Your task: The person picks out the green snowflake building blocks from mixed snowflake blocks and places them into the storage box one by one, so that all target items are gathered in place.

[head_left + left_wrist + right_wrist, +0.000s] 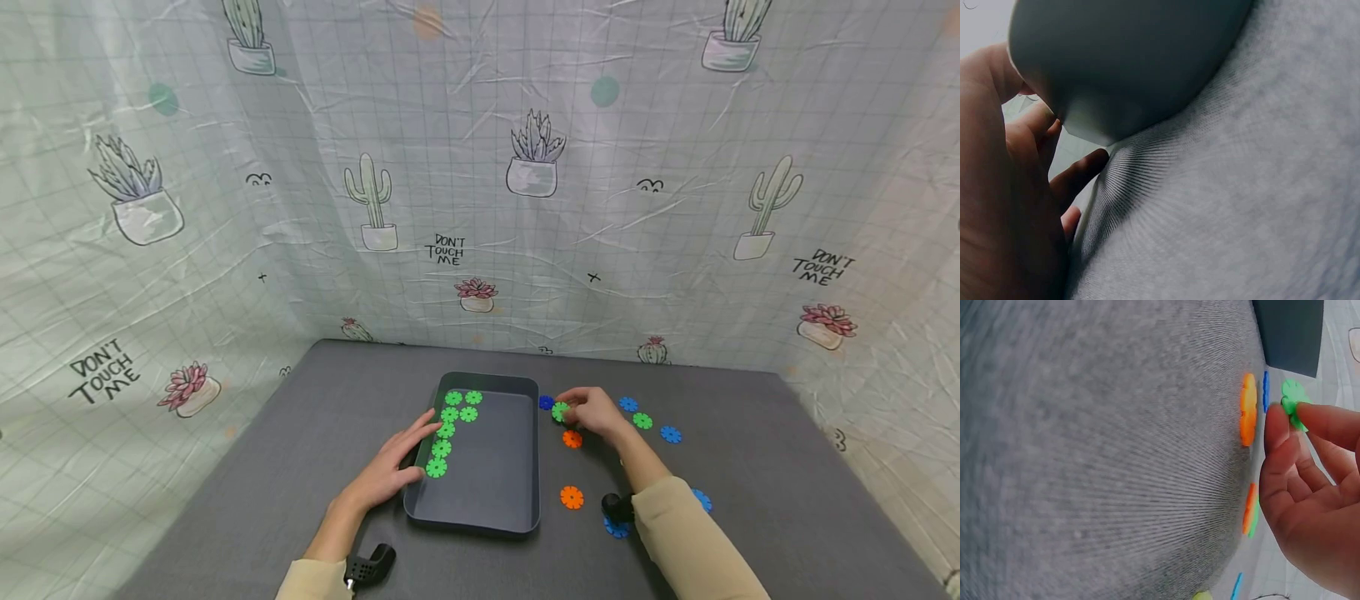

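Observation:
A dark grey rectangular tray (480, 528) stands on the table with several green notched plastic discs (441, 448) in it, a column along its left side and two more beside the top of that column. My left hand (386, 471) rests at the tray's left rim, fingers stretched and fingertips over the edge. In the left wrist view, those fingers (1082, 172) lie against the outer wall. To the right of the tray, my right hand (592, 412) pinches a green notched disc (1293, 395) between thumb and fingertips, raised above the tabletop in the right wrist view.
A dark blue disc (546, 402) lies by the tray's right wall. Two orange discs (572, 497) sit nearer me. Beyond the right hand are a green disc (642, 421) and several blue discs (671, 434). A patterned curtain (480, 208) surrounds the grey table (300, 467).

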The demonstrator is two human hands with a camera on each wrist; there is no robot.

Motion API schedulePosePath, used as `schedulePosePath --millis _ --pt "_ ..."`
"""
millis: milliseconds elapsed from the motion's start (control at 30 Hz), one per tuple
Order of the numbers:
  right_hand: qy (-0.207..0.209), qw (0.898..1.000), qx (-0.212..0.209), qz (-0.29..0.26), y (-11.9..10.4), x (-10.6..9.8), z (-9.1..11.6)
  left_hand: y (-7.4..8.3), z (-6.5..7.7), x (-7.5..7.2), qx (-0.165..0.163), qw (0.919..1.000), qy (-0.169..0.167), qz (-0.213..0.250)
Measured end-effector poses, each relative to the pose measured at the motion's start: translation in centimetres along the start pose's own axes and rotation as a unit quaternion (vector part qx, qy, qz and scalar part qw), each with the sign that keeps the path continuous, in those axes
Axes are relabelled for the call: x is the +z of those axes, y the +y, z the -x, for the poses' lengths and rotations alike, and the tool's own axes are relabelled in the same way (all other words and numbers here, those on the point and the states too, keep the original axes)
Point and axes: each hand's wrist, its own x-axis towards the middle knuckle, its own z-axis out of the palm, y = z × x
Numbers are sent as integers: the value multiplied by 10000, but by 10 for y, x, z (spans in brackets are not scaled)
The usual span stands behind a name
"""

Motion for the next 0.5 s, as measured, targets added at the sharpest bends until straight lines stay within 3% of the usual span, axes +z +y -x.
schedulePosePath --millis 267,500 --pt "-146 9985 140 -517 -10 -4 2 0 0 1 9 10000 15 -22" --pt "-188 9968 16 -776 -24 -2 3 -2 0 1 -5 10000 30 -38"
